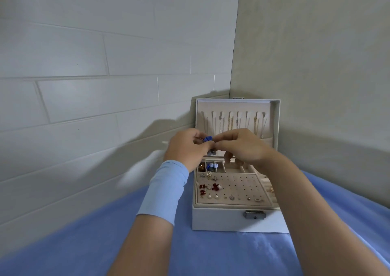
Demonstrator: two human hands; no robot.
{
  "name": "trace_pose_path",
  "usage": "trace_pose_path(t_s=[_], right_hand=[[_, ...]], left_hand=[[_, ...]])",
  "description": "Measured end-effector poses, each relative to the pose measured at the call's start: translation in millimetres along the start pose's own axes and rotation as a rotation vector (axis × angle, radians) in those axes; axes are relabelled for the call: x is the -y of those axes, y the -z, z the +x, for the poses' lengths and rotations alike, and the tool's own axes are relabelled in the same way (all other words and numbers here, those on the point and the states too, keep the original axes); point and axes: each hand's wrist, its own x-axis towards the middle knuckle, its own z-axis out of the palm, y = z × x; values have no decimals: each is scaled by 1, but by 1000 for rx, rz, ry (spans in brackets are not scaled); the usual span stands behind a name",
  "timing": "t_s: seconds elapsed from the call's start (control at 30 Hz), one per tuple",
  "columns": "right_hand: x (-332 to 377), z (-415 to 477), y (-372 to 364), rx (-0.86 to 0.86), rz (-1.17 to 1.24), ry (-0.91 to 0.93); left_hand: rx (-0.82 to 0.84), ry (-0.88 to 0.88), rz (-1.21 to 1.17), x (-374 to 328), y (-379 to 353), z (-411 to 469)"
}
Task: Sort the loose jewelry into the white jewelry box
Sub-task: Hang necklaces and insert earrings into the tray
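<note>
The white jewelry box (219,220) stands open on a blue cloth, its lid upright with several necklaces (230,121) hanging inside. Both hands meet above the box's back compartments. My left hand (185,147) and my right hand (240,147) pinch a small blue earring (209,138) between their fingertips. A dark dangling piece (211,152) hangs just below the fingers. The beige stud panel (238,188) holds several earrings, red ones (207,188) at its left. Blue ball earrings (212,166) lie in a small back compartment.
The box sits in a room corner, with a white panelled wall (95,86) on the left and a plain wall (316,64) behind and to the right. Blue cloth (190,254) covers the surface in front. A metal latch (255,215) is on the box front.
</note>
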Motion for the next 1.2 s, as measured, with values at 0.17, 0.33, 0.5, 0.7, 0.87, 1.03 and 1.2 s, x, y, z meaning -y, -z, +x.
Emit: trace_pose_path(t_s=[0.17,0.33,0.5,0.7,0.87,1.03,1.2], right_hand=[[-5,-2,10,-7,-7,33],[-26,9,17,-113,-103,-80],[-33,14,18,-129,-296,-79],[-31,19,10,-35,-406,-140],[-33,21,2,-111,-435,-145],[-35,25,-9,-176,-491,-137],[-33,22,-10,-71,-566,-141]], left_hand=[[-3,-60,-27,-5,-4,-1],[108,-103,182,-4,-10,-7],[295,-99,485,-3,-15,-9],[396,-57,753,2,-21,-5],[404,-17,719,8,-25,-3],[227,-108,426,-5,-8,-6],[294,-89,635,-9,-8,-8]])
